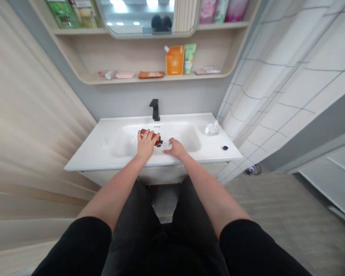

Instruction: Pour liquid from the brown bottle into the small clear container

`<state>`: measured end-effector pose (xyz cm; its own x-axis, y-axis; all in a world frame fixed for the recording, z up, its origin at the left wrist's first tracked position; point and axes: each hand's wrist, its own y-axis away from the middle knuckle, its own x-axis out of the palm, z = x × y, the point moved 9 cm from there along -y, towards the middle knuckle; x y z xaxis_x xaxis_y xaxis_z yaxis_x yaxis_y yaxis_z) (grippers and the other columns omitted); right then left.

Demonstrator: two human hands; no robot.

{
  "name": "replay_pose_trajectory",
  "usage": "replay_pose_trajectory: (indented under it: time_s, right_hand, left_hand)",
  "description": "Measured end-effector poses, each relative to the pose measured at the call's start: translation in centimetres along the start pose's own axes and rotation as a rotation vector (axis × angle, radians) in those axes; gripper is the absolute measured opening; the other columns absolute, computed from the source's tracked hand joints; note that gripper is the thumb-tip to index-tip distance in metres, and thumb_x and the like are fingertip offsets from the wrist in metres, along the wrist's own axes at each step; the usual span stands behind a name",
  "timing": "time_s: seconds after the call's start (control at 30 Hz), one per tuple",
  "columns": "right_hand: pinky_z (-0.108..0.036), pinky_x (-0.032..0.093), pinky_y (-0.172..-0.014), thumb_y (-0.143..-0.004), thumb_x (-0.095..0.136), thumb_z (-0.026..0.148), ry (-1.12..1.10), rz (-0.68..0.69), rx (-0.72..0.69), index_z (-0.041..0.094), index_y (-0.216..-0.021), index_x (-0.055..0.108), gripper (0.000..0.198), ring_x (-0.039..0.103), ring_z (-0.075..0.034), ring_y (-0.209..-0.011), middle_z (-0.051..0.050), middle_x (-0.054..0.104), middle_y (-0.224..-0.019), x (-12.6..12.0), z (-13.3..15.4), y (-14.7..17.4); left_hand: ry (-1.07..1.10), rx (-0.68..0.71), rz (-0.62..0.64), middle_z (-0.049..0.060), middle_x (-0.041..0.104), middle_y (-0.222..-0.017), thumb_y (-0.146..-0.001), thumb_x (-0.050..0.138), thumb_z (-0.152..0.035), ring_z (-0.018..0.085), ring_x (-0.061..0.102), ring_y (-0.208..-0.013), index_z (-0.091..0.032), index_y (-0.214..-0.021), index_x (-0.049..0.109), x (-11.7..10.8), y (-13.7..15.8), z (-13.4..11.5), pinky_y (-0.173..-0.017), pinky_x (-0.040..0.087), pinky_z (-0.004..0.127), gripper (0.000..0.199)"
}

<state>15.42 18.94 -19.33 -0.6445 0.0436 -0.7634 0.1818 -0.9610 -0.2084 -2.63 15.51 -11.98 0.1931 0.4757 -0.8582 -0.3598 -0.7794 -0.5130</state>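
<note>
The left hand (145,145) curls closed, back upward; the right hand (176,148), near it, cups toward it; bare arms (125,176) stretch behind.

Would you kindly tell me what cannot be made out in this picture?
All in the head view:
Reddish-amber cylindrical bottle: partly hidden by the left hand.
Small clear container: partly covered by the right hand; contents too small to tell.
Flat orange pouch with white cap: print blurred.
Green upper-left shelf container: top cut off by the upper edge.
</note>
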Motion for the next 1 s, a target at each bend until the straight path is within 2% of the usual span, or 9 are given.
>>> replay_pose_trajectory:
  time_s: [0.23, 0.6, 1.0]
  right_hand:
    - [-0.04, 0.055, -0.098, -0.077, 0.103, 0.044, -0.026, -0.027, 0.035, 0.021, -0.124, 0.063, 0.066, 0.075, -0.031, -0.113, -0.013, 0.078, -0.122, -0.5, 0.0, 0.2]
    - [-0.04, 0.057, -0.096, -0.074, 0.102, 0.048, -0.1, -0.075, 0.049, 0.024, -0.121, 0.063, 0.066, 0.075, -0.031, -0.109, -0.009, 0.079, -0.115, -1.0, -0.3, 0.2]
    - [-0.041, 0.059, -0.095, -0.075, 0.1, 0.05, -0.158, -0.126, 0.051, 0.026, -0.12, 0.06, 0.065, 0.076, -0.032, -0.108, -0.008, 0.079, -0.114, -1.5, -0.6, 0.3]
  left_hand:
    - [0.026, 0.034, -0.004, 0.017, 0.065, -0.162, -0.099, 0.055, -0.011, 0.038, 0.047, -0.164, -0.031, -0.156, 0.069, -0.6, -0.9, -0.3, -0.14, 0.017, 0.075, 0.062]
    - [0.032, 0.09, 0.003, 0.018, 0.065, -0.162, -0.1, 0.052, -0.011, 0.039, 0.047, -0.164, -0.03, -0.153, 0.072, -1.8, -2.2, -0.8, -0.141, 0.017, 0.075, 0.06]
    - [-0.002, 0.162, -0.017, 0.016, 0.066, -0.162, -0.101, 0.051, -0.009, 0.038, 0.047, -0.163, -0.032, -0.157, 0.069, -2.8, -3.3, -1.4, -0.14, 0.018, 0.077, 0.063]
